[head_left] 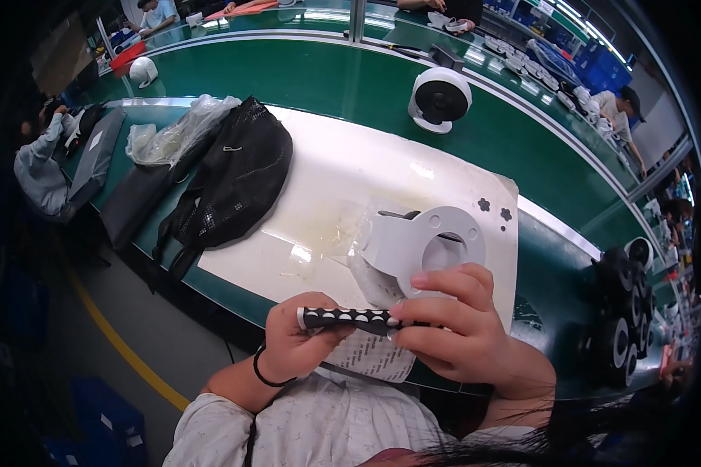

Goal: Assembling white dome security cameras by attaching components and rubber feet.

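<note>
In front of my body I hold a sheet of black stickers (349,317), bent over so that a dark band with white round spots faces up. Its printed white backing paper (370,358) hangs below. My left hand (302,331) is closed on the sheet's left end, thumb along the near side. At the right end, my right hand (456,323) has its fingers closed on the sheet; what lies under the fingertips is partly hidden. Just beyond them a white plastic part with a ring-shaped base (471,226) lies on clear plastic wrap (364,268).
Black flower-shaped pieces (484,204) lie on the white mat (350,156). A black mesh bag (237,175) covers the mat's left side. Beyond, a white fan-like device (440,99) stands on a green conveyor (304,74). Black round parts (627,300) are piled at right. Other people work around.
</note>
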`<state>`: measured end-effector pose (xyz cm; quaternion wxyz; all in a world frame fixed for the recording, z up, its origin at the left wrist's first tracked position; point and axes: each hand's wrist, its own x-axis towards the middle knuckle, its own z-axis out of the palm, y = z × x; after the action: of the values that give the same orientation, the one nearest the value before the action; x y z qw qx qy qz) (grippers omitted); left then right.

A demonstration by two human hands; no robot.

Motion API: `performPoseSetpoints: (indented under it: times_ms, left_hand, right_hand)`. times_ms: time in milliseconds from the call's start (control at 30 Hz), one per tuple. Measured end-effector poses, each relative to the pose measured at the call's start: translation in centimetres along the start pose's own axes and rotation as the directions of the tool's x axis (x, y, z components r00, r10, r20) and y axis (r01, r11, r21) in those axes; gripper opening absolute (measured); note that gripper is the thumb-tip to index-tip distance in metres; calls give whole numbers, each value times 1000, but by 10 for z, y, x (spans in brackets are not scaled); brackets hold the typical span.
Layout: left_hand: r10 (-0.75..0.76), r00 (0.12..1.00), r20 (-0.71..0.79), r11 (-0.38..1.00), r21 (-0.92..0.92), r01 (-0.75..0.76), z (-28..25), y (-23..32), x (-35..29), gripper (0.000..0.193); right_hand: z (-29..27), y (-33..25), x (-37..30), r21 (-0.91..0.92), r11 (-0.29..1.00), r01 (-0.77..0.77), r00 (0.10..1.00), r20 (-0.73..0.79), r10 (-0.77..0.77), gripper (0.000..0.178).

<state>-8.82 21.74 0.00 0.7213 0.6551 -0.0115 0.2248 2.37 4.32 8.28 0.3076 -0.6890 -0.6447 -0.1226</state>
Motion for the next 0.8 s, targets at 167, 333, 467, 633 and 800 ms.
performPoseSetpoints:
  times_ms: [167, 333, 467, 633, 800]
  left_hand:
    - [-10, 999, -39, 997, -72, 7, 0, -3, -2, 8]
    - [2, 999, -34, 998, -70, -4, 0, -2, 1, 6]
    - [-15, 999, -44, 997, -74, 12, 3, 0, -2, 6]
    - [10, 999, -49, 999, -31, -11, 2, -4, 1, 5]
    - [80, 996, 35, 988, 131, -84, 2, -2, 5, 10]
  right_hand:
    - [-14, -2, -3, 120, 976, -182, 982, -30, 187, 32]
    - [-11, -9, -3, -50, 992, -119, 993, 17, 120, 30]
    - [-15, -15, 0, -140, 980, -141, 989, 32, 147, 24]
    - [-15, -11, -2, -93, 991, -100, 984, 137, 112, 25]
    - [-12, -6, -4, 121, 992, -35, 995, 97, 23, 36]
